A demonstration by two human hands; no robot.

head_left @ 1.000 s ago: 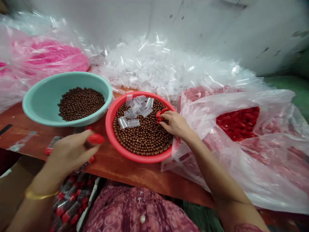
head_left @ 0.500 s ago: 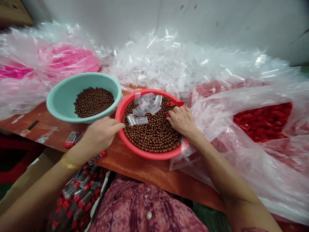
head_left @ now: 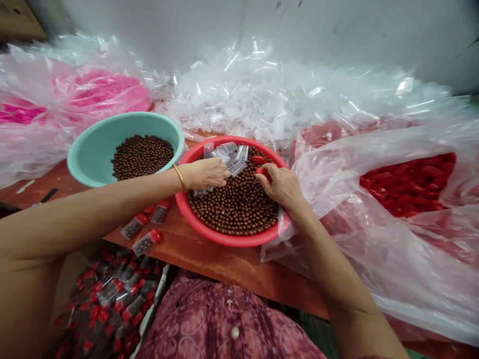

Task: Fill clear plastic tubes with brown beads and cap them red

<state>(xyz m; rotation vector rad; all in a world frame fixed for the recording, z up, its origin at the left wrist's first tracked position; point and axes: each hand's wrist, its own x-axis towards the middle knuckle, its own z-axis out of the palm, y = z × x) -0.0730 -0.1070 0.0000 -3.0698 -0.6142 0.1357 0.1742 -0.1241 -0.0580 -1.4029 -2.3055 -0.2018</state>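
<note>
A red bowl (head_left: 224,238) full of small brown balls (head_left: 239,207) sits at the table's front edge, with several small clear tubes (head_left: 232,152) lying on the balls at its far side. My left hand (head_left: 205,173) reaches over the bowl's left rim, its fingers pinched on one of the clear tubes. My right hand (head_left: 281,187) rests on the balls at the right side, fingers curled around red caps (head_left: 262,170). Another red cap (head_left: 259,159) lies just beyond it.
A teal bowl (head_left: 90,154) of brown balls stands to the left. Filled red-capped tubes (head_left: 144,230) lie on the table and in a box below (head_left: 112,294). A bag of red caps (head_left: 407,182) is at right, pink caps (head_left: 93,92) at left, clear tubes (head_left: 269,94) behind.
My left hand has come up from the table's left edge into the red bowl and closed on a clear tube. The right hand has stayed in the bowl.
</note>
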